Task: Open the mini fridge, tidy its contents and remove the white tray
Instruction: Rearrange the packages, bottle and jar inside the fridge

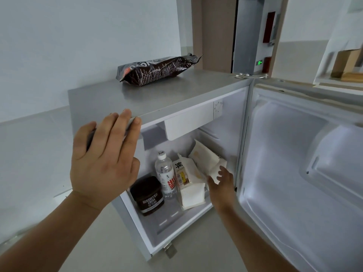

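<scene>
The grey mini fridge (110, 101) stands with its door (306, 165) swung wide to the right. My left hand (104, 158) rests flat on the fridge's top front left corner, fingers apart. My right hand (221, 183) reaches inside, fingers spread against a tilted white carton (206, 160) at the right. Beside it stands a second white carton (186, 183) with a printed label. A clear water bottle (166, 173) stands upright in the middle. A dark brown cocoa tub (147, 195) sits at the front left. A white tray (188, 122) hangs under the fridge's ceiling.
A dark snack bag (157, 70) lies on top of the fridge. A white wall runs behind and to the left. Past the fridge is a brown door frame (214, 34). Pale floor (196, 256) lies below the fridge's front.
</scene>
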Action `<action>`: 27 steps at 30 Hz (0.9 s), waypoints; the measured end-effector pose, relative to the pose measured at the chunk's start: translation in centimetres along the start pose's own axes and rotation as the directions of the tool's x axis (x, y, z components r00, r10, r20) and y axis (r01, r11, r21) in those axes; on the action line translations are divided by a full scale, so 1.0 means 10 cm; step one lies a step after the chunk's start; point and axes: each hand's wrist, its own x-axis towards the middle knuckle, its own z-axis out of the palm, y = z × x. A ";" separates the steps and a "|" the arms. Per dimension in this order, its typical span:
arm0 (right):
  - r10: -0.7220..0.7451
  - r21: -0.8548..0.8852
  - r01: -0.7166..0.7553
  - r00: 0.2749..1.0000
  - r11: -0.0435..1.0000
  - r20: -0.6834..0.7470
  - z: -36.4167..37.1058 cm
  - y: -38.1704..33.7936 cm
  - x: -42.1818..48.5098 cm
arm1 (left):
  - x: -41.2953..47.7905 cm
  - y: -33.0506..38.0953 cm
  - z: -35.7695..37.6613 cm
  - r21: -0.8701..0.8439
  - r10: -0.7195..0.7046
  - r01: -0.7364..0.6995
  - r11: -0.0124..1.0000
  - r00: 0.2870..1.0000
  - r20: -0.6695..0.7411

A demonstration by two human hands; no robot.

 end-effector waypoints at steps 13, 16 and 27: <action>-0.146 -0.403 0.244 0.955 0.882 0.259 0.39 0.00 -0.34 | 0.01 0.00 0.00 -0.022 -0.001 0.000 1.000 1.000 -0.016; -0.185 -0.393 0.274 0.951 0.878 0.250 0.35 0.06 -0.19 | 0.00 0.01 0.01 -0.034 0.003 -0.004 0.999 1.000 -0.021; -0.180 -0.233 0.200 0.978 0.952 0.104 0.18 0.09 -0.02 | 0.00 0.01 0.02 -0.037 0.002 -0.004 0.999 0.998 -0.055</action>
